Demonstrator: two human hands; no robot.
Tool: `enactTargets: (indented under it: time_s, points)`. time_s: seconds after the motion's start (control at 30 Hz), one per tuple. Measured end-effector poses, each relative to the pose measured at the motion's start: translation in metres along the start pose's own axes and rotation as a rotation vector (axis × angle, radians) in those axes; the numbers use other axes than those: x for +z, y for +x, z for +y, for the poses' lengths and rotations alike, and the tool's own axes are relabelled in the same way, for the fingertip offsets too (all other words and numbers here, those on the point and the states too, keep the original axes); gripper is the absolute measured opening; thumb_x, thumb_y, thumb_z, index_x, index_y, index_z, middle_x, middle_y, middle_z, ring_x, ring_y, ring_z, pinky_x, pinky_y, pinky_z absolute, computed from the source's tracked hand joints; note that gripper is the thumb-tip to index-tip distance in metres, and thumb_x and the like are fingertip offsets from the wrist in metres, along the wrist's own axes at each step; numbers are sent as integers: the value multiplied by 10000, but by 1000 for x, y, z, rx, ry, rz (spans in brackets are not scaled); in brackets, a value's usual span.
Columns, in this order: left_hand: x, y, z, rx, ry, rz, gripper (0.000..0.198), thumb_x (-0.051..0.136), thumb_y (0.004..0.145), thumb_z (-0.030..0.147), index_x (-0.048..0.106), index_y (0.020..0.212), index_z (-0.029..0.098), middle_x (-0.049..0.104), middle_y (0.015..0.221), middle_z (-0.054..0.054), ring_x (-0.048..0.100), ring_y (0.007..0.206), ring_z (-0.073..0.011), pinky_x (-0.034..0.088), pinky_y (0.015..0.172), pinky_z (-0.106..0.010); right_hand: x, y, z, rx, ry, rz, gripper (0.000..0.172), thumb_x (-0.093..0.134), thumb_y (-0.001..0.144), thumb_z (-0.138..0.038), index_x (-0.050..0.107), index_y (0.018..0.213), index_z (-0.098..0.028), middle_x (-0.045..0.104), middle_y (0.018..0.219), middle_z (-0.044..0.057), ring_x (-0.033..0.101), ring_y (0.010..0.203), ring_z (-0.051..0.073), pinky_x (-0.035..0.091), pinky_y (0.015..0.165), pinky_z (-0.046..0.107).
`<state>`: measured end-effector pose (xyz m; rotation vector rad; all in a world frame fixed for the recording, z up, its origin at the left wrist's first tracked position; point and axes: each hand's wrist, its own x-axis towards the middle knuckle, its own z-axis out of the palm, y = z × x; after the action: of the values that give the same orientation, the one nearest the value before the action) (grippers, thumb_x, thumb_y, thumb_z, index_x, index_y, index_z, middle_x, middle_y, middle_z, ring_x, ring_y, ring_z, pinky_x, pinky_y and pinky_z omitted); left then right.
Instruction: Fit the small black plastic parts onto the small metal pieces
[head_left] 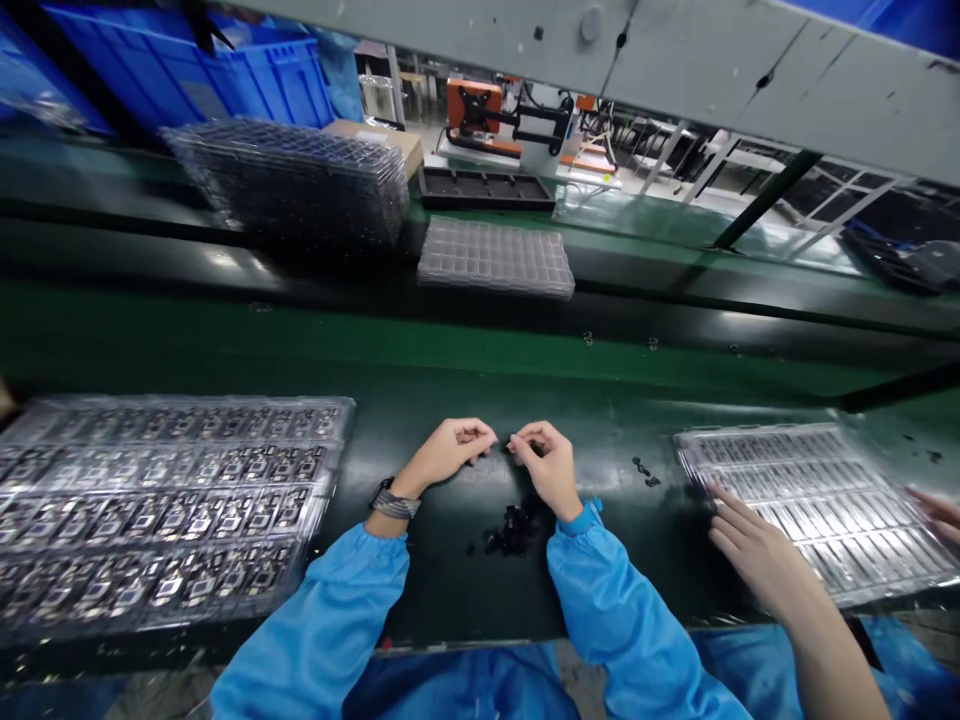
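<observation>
My left hand [450, 450], with a dark band at its wrist, hovers over the green bench with thumb and index finger pinched. What it grips, if anything, is too small to name. Facing it a short way to the right, my right hand [551, 468] has its fingertips closed on a tiny dark part [511, 443]. Below the hands lies a loose pile of small black parts [511, 530]. To the left, a transparent tray [346, 420] carries rows of small circuit-board-like pieces.
Another person's hand [765, 545] touches a transparent compartment tray [832, 432] at the right. A few black parts [645, 472] lie nearby. Behind stand an unfilled-looking plastic tray [495, 258], stacked trays [300, 180], a black tray [487, 188] and blue bins [292, 85].
</observation>
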<state>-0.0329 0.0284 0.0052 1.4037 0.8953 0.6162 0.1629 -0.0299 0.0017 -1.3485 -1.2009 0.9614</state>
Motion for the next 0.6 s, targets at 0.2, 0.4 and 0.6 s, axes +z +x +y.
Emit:
enactTargets:
  time_s: [0.2, 0.4, 0.6]
  points:
    - [10, -1, 2, 12, -4, -17, 349, 698, 868, 424, 739, 1040, 123, 625, 703, -4, 549, 634, -124, 436, 641, -255, 3, -1, 7, -145, -172, 50, 86, 697, 871, -287, 680, 858, -204, 721, 796, 37, 689, 753, 199, 551, 749, 322]
    - [16, 2, -4, 19, -4, 42, 335, 700, 855, 402, 724, 1026, 115, 657, 740, -22, 553, 621, -122, 435, 618, -256, 7, -3, 5, -181, -203, 19, 65, 657, 870, -261, 678, 833, -211, 726, 782, 33, 691, 741, 200, 558, 740, 322]
    - [18, 3, -5, 19, -54, 92, 301, 736, 814, 377, 728, 971, 121, 711, 825, -59, 573, 644, -122, 457, 627, -254, 9, -5, 8, -132, -151, -9, 65, 682, 866, -276, 675, 876, -212, 749, 824, 44, 734, 794, 218, 575, 775, 332]
